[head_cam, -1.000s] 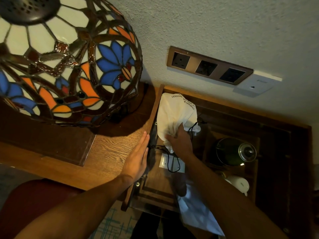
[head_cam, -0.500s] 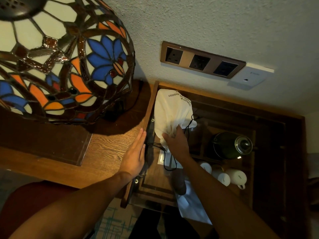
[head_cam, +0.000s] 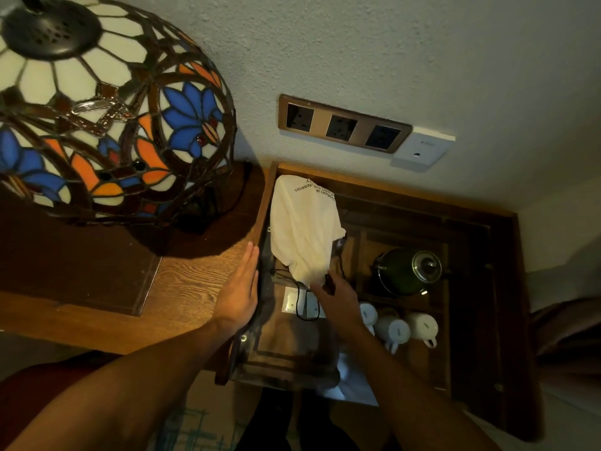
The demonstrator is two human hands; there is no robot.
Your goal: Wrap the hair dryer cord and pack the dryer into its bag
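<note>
Wood grain runs under your left hand [head_cam: 239, 296], which lies flat with fingers together on the surface [head_cam: 182, 288], right at the drawer's edge [head_cam: 265, 203]. Your right hand [head_cam: 338, 299], inside the drawer, pinches the black drawstring [head_cam: 297, 299] at the white bag's [head_cam: 302, 229] near end. The dryer itself can't be seen. Right of that hand stand white cups [head_cam: 392, 330] and a dark kettle [head_cam: 406, 271]. Beyond your left hand, a stained-glass lamp [head_cam: 107, 109] crowds the surface.

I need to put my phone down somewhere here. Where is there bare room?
Bare wood lies on the desk between the lamp shadow and the left hand. The drawer is crowded: white bag, kettle, cups, right hand.
</note>
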